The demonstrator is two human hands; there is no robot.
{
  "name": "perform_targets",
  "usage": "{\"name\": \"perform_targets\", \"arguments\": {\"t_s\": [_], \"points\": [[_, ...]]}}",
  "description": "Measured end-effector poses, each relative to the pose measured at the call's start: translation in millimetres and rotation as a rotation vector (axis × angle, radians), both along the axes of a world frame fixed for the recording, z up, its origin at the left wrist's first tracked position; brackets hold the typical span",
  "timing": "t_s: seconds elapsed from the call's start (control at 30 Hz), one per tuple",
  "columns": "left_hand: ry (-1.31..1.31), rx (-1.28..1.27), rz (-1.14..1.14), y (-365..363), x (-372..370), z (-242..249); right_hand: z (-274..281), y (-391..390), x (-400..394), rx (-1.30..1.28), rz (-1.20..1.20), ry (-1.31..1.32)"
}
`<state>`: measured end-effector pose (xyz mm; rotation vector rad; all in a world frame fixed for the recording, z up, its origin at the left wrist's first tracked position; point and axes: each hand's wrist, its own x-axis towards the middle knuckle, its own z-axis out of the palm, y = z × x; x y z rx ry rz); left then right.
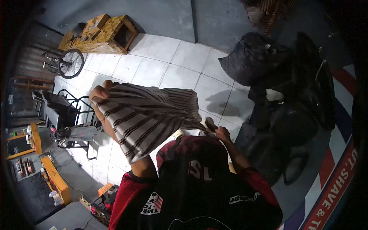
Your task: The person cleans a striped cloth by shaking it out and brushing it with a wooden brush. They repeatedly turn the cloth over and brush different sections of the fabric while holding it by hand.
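Observation:
A grey cloth with dark stripes point(147, 115) is stretched across the middle of the view, in front of my torso. At its upper left corner my left hand point(100, 92) is closed, gripping the edge with the arm reaching outward. My right hand point(222, 133) is closed on the narrow, bunched end of the same cloth at the right, lower and closer to my body. Between the two hands the cloth hangs in folds, and its lower left part covers some of my left forearm.
Black plastic bags point(253, 57) are piled on the right beside a lettered banner point(333, 188). A black chair point(57, 111) stands left, near a bicycle wheel point(71, 63). A yellow-patterned table point(99, 36) is at the back. Orange shelves point(55, 180) line the lower left. White tiles point(157, 50) cover the floor.

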<state>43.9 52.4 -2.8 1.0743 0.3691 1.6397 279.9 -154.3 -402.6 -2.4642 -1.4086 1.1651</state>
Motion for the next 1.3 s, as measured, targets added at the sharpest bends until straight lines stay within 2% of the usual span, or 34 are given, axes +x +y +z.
{"name": "perform_targets", "arguments": {"t_s": [0.07,0.1,0.13,0.17,0.23,0.27,0.3,0.37,0.4,0.43,0.47,0.5,0.53,0.63,0.67,0.7,0.73,0.77,0.8,0.83,0.9,0.93,0.97,1.0,1.07,1.1,1.13,1.17,1.23,1.3], "points": [[0.002,-0.094,-0.167,22.7,-31.8,-27.9,-7.6,2.8,7.9,-0.024,-0.024,-0.037],[0.005,-0.142,-0.248,37.2,-55.0,-46.7,23.1,24.2,6.3,-0.148,-0.172,0.136],[0.112,-0.151,-0.174,34.6,-53.1,-47.1,43.2,34.6,0.2,0.099,-0.215,0.124],[0.219,-0.162,-0.103,32.0,-51.1,-47.5,61.4,45.2,-6.2,0.381,-0.256,0.276],[0.628,-0.083,0.355,0.0,1.1,-16.8,165.8,82.7,-22.2,0.436,-0.328,0.578],[0.865,0.192,0.434,-4.5,10.3,-11.9,192.9,85.8,-29.7,0.639,-0.172,0.724],[0.752,0.049,0.256,-10.9,14.5,-7.7,238.1,88.1,-42.8,0.586,-0.32,1.1],[0.549,-0.206,0.036,-20.1,25.4,-1.9,264.7,92.8,-62.1,0.85,0.024,0.795],[0.537,-0.177,0.004,-22.7,30.8,1.0,263.3,93.7,-71.3,0.876,0.099,0.801],[0.551,-0.161,0.064,-22.9,32.1,2.3,257.7,94.1,-77.0,0.902,0.178,0.807],[0.566,-0.145,0.125,-23.2,33.3,3.6,236.2,92.5,-80.5,0.792,0.134,0.792],[0.393,-0.231,0.141,-26.0,40.0,13.4,201.6,91.8,-85.6,0.682,0.095,0.776],[0.291,-0.196,0.129,-23.3,32.9,10.1,178.7,92.8,-88.6,0.574,0.057,0.76],[-0.005,-0.31,0.175,-28.1,18.5,26.1,-1.2,56.4,-48.1,0.61,0.497,0.094],[-0.079,-0.216,0.024,-24.7,10.1,25.6,-12.8,35.3,-32.5,0.616,0.465,0.102],[-0.151,-0.122,-0.128,-21.9,5.5,29.1,-39.7,18.0,-1.4,0.252,0.518,0.411],[0.154,-0.259,0.373,-28.2,10.1,32.3,-62.6,-18.9,16.7,0.38,0.396,0.204],[-0.184,-0.192,0.029,-30.6,3.4,31.9,-36.3,-12.7,20.3,0.023,0.337,0.093],[0.104,-0.267,0.342,-32.3,12.8,36.3,-17.0,-12.2,20.8,-0.339,0.265,-0.018],[0.395,-0.336,0.65,-34.0,23.7,39.8,-57.0,-29.2,29.7,-0.206,0.109,0.054],[0.025,-0.392,0.168,-24.2,3.7,27.4,-95.0,-39.5,53.4,0.355,0.435,0.11],[-0.156,-0.412,-0.075,-21.2,-3.9,17.6,-68.6,-18.5,41.8,0.485,0.389,-0.035],[-0.031,-0.441,0.027,-21.3,0.3,7.1,-17.5,16.9,21.8,0.611,0.339,-0.182],[0.475,-0.371,0.271,-21.0,-2.2,-10.8,33.1,44.0,9.3,0.665,0.199,0.026],[0.828,-0.367,0.326,-29.0,16.3,-9.0,160.7,78.3,-24.9,0.659,-0.131,0.474],[0.671,-0.455,0.144,-39.0,38.5,7.8,215.7,88.4,-41.5,0.595,-0.318,0.712],[0.662,-0.456,0.102,-41.8,41.9,11.4,241.2,88.3,-52.9,0.674,-0.171,0.669],[0.676,-0.392,0.052,-41.7,36.0,3.2,244.9,88.5,-62.8,0.818,-0.063,0.583],[0.652,-0.491,0.123,-52.7,47.0,15.7,235.8,90.0,-82.6,1.166,0.094,0.332],[0.469,-0.366,0.031,-48.9,43.8,22.3,201.7,92.6,-88.6,1.148,0.138,0.251]]}}
